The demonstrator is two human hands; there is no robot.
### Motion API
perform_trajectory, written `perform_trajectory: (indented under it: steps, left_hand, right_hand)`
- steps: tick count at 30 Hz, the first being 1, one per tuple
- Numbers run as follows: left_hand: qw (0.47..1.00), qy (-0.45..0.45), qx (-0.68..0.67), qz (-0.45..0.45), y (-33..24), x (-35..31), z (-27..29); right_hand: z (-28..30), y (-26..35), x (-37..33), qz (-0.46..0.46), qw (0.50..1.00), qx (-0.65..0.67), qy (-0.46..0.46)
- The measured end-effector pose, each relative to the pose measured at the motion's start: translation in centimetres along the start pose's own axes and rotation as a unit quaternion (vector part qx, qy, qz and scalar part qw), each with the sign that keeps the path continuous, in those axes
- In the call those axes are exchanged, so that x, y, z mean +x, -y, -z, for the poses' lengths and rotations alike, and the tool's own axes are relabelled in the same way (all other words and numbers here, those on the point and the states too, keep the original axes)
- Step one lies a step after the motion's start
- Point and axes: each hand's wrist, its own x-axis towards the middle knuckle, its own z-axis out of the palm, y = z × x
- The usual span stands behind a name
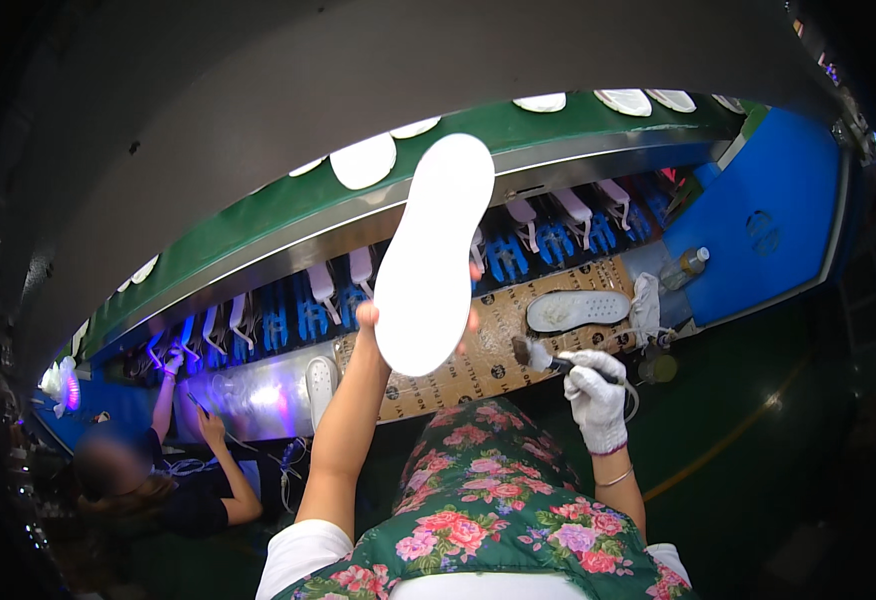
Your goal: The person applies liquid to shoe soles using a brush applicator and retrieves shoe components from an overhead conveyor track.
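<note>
My bare left hand (369,318) grips a white shoe sole (436,255) by its edges and holds it up over the bench; the sole hides most of the fingers. In my right hand (596,395), which wears a white knitted glove, is a brush (540,354) with dark bristles and a dark handle. The brush is apart from the sole, below and to its right. Just beyond the brush, a second sole (578,311), pale with small holes on its face, lies on the printed brown cardboard (503,375) covering the bench.
Behind the bench, pale lilac pieces (322,285) hang along blue racks (280,318). Above runs a green belt (258,210) carrying white soles (363,162). A bottle (686,268) and white cloth (646,303) sit right; a perforated white piece (321,388) lies left. A co-worker (123,465) works at far left.
</note>
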Motion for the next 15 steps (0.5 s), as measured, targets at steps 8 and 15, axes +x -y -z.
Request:
perform_trajectory:
  steps: [8,15]
  left_hand:
    - [0.905,-0.226,-0.344,-0.107,-3.3,15.7,6.0]
    - [0.898,-0.309,-0.258,-0.179,-4.9,22.0,10.6]
  right_hand:
    - [0.2,-3.6,-2.6,-0.073,0.991,-0.101,-0.044]
    - [-0.1,-3.7,-4.6,-0.098,0.984,-0.138,-0.057]
